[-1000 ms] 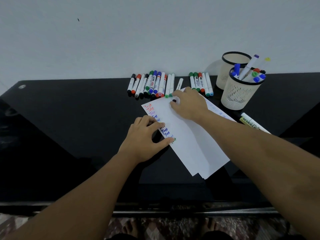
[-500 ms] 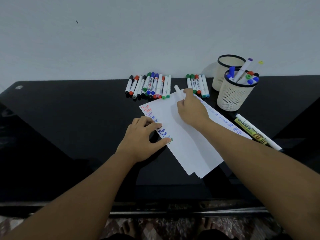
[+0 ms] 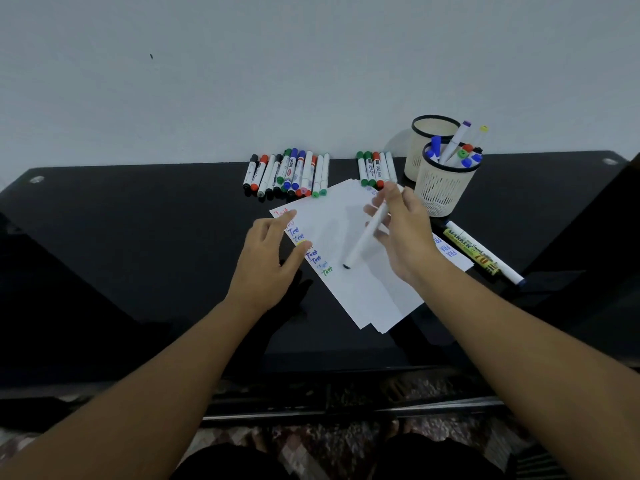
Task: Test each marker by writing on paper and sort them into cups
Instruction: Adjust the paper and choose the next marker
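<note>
"Test" repeats in red, blue and green down the paper's (image 3: 349,285) left edge; a boxed marker (image 3: 481,251) to the right reads "MARKER". Since a second ago, the right hand (image 3: 403,237) has lifted a white marker (image 3: 365,237), its fingers gripping it black tip down over the sheet, while the left hand (image 3: 268,259), fingers relaxed, has risen slightly. Loose markers (image 3: 289,174) and two mesh cups (image 3: 441,188) sit on the glossy black worktop (image 3: 138,237) against a pale wall.

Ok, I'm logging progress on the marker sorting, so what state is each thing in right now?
left hand: open, fingers resting on the paper's edge
right hand: holds a marker
marker: black tip pointing down toward the paper
paper: flat, written "Test" words along its left edge
front cup: upright, holds several markers
back cup: upright, contents not visible
loose markers: lying in rows
</note>
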Demonstrator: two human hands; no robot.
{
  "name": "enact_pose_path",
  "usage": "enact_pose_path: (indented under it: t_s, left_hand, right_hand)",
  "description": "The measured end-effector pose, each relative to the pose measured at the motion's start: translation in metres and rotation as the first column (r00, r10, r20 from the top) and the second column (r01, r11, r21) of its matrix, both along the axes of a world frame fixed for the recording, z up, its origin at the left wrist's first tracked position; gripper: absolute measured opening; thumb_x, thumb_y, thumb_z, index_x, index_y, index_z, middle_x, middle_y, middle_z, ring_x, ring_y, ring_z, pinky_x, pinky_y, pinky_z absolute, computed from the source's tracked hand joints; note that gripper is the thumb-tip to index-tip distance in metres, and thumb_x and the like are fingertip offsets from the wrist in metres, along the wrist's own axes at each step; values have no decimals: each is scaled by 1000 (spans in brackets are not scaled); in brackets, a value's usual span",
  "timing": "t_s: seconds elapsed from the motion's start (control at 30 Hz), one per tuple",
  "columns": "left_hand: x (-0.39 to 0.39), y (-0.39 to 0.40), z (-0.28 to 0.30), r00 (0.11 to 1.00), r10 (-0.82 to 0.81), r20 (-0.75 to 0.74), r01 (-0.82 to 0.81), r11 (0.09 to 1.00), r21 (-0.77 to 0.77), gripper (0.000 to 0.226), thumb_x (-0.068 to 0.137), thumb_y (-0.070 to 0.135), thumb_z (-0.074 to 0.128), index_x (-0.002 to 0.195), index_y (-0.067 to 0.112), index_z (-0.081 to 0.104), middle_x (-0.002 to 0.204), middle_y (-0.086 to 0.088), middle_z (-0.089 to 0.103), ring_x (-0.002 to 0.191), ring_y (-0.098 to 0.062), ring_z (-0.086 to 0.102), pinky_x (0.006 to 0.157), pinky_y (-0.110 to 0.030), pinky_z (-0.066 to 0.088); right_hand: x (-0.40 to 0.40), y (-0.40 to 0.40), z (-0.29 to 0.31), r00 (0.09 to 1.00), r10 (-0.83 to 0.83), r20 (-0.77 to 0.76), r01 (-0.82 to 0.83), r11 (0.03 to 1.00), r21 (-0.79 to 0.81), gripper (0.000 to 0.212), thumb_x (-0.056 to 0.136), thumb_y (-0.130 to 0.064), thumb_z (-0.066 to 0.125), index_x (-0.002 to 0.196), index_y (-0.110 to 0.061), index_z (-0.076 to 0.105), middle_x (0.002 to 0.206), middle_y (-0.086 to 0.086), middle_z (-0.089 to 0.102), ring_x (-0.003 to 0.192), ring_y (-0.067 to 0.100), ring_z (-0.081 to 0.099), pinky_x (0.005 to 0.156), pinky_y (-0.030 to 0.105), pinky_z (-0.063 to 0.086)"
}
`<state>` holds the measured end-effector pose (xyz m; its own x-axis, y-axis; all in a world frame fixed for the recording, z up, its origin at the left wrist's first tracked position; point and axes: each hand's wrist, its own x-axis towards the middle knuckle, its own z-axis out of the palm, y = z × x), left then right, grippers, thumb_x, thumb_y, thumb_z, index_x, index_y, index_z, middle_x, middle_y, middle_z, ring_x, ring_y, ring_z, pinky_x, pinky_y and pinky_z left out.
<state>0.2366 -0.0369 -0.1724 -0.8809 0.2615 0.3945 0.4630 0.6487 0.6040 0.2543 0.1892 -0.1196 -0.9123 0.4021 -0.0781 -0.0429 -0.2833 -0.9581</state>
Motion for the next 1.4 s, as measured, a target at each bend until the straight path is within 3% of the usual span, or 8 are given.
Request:
enact_pose_path:
  t_s: [0.13,0.23,0.5,0.7,0.97,1.1,1.23,1.4]
  left_hand:
    - [-3,1,9,1000,-6,19,5,999,44,43,100,46,56,140,32,52,117,10,51,107,-10,51,91,-36,52]
    - [-4,4,19,998,-54,18,52,995,89,37,102,39,56,137,28,57,106,10,56,94,-7,57,87,-32,54]
    - [-5,15,38,982,-130,137,97,970,223,35,103,36,57,138,35,59,100,17,63,87,0,60,75,-12,47]
    - [-4,15,36,964,-221,149,227,973,-29,40,101,25,61,140,34,59,113,15,66,80,4,57,76,-8,45]
    - [-8,16,37,970,-209,127,222,969,-104,12,96,22,68,108,23,71,90,17,66,78,-4,61,73,-20,49]
    - [-10,4,27,987,-125,97,130,991,-40,11,97,20,68,108,21,67,98,10,65,87,-5,62,79,-22,52]
    - [-9,-12,8,995,-76,65,84,989,-122,28,101,20,60,129,25,62,102,6,57,91,-9,56,85,-27,50]
    - [-2,-16,-13,998,-68,17,70,975,-213,36,101,17,59,136,25,64,101,4,50,94,-15,48,84,-30,46]
  right_hand:
    - [0,-5,9,989,114,95,-117,993,24,27,109,-43,44,109,-19,57,67,4,51,51,15,47,57,33,49]
    - [0,-8,11,936,260,238,-310,927,209,26,105,-33,39,119,-18,55,73,3,44,55,13,34,55,30,35]
    - [5,-3,8,913,274,303,-384,318,867,36,108,-52,41,134,-37,61,123,-10,69,111,12,60,95,34,47]
    - [8,2,-3,899,261,353,-396,137,908,36,104,-61,40,128,-45,62,113,-12,71,104,16,62,91,43,53]
    - [10,-1,-2,846,303,438,-457,-9,890,29,104,-57,46,123,-38,55,91,-6,64,86,18,61,75,39,51]
    - [11,4,4,829,332,450,-518,152,842,27,105,-18,43,129,-25,31,83,9,59,67,22,52,62,36,41]
    - [12,5,8,872,331,361,-475,390,789,29,104,-6,36,110,-25,57,114,7,64,89,21,67,89,44,57]
    - [14,-1,1,865,385,321,-501,682,532,40,100,-1,41,111,-27,68,116,3,64,101,18,73,101,43,56]
